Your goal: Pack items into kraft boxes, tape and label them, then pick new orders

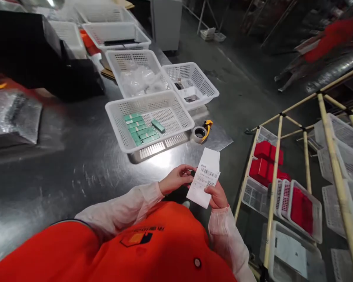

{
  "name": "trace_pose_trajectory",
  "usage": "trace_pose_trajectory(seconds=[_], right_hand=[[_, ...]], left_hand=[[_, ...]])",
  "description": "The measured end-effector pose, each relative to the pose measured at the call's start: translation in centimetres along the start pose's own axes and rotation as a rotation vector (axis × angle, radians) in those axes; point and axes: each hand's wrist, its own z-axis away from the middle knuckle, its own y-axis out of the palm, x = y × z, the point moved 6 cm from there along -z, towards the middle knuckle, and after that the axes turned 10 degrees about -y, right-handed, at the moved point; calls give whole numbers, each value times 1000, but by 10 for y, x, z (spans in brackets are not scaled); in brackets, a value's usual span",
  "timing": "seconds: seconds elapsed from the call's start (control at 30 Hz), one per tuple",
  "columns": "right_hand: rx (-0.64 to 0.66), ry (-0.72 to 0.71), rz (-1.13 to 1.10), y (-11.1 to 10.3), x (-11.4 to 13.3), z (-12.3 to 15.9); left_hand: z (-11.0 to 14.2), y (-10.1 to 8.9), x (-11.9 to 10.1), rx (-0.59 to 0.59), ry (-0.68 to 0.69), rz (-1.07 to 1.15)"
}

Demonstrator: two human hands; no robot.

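My right hand [217,196] is closed on a white shipping label [202,184] with a barcode and a square code, its thumb across the printed side. My left hand [176,179] is at the label's left edge, fingers curled together; a small dark thing shows by its fingertips, too small to name. Both hands are in front of the steel table's near edge. Beyond them, a white plastic basket [113,124] holds several small green boxes [142,131]. Right of that basket lies a tape dispenser [200,134] with a yellow handle.
Another white basket [114,66] holds clear plastic bags, and one beside it [213,92] holds small boxes. Bubble-wrapped goods [14,117] lie on the steel table [85,172] at left. A pole rack [275,188] with red goods stands right. Another person [332,43] is blurred behind.
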Motion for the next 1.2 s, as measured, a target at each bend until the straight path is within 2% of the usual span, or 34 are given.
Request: trace_pose_trajectory(seconds=[0.1,0.23,0.47,0.83,1.2], right_hand=[[1,-20,15,0,2,3],[59,-15,-7,8,5,5],[-10,-82,32,6,14,8],[-47,-83,25,3,22,7],[-31,-89,13,0,23,3]], left_hand=[[4,11,2,117,-93,52],[10,20,4,182,-154,66],[13,30,12,316,-181,65],[20,36,24,328,-323,-34],[16,36,24,306,-358,-35]])
